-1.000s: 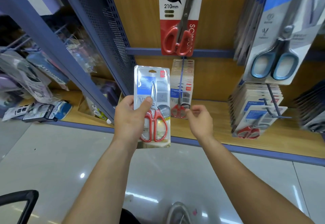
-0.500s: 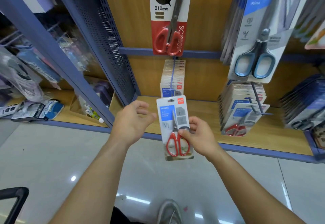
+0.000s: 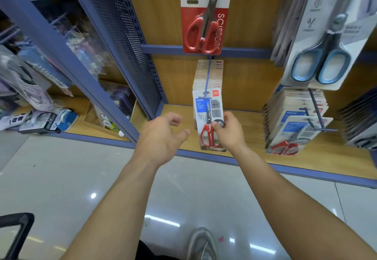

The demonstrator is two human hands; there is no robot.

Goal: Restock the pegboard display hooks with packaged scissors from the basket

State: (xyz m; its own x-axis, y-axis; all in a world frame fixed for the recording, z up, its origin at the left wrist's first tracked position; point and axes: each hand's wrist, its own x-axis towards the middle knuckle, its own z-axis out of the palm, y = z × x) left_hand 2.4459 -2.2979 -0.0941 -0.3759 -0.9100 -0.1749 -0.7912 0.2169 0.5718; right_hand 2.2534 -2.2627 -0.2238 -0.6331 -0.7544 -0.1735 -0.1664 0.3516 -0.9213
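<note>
**Packaged scissors [image 3: 208, 117] at the hook tip: hanging step in hand**

The right hand [image 3: 229, 132] is pinching the pack at its right edge, with the thumb lying across the front beside the red handles and the fingers curling behind. The pack is hanging upright at the centre, its top edge sitting at the near tip of the blue wire hook [image 3: 208, 74]. Whether the hang-hole is already over the tip cannot be told. The left hand [image 3: 161, 139] is hovering just left of the pack, fingers loosely spread and holding nothing.

Judgement: the pack is being threaded on. The next move is calling for the hole to line up with the tip, then a push to the far side against the row of matching packs [image 3: 208, 68].

The pack is looking like flat, stiff printed card under glossy clear blister, light and liable to swivel under a one-sided pinch. The hook is appearing thin and rigid, ending in a short crossbar.
</note>
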